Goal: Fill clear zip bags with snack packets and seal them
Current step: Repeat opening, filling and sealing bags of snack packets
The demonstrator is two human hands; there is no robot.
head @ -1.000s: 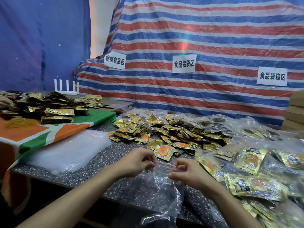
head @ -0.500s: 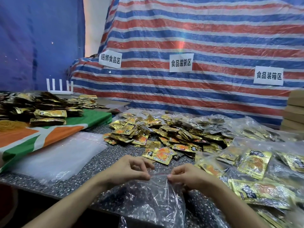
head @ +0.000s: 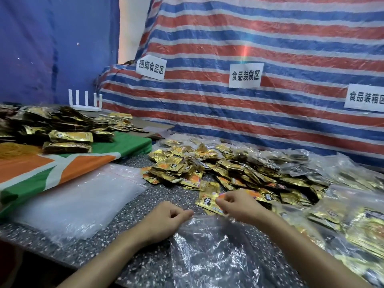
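While left hand (head: pixel 166 218) pinches clear bag (head: pixel 209 252) rim, right hand (head: pixel 241 206) pinches packet (head: pixel 207 201), counter (head: pixel 166 192) edge beneath left forearm

Left hand (head: pixel 166 220) and right hand (head: pixel 239 206) pinch with curled fingers (head: pixel 187 213), forearms forward.

Tally from my seat: two hands, three signs, packets beyond counting.

I count a left hand (head: pixel 166 217) and a right hand (head: pixel 239 204), one open bag (head: pixel 209 252), one packet (head: pixel 208 201) at the right fingers, three signs (head: pixel 245 75), one router (head: pixel 85 100) with four antennas, one stack of empty bags (head: pixel 83 202), one cloth (head: pixel 62 169), one heap of rubber bands (head: pixel 14 149). The packet piles (head: pixel 228 169) number two; the filled bags (head: pixel 353 221) overlap too much for me to count.
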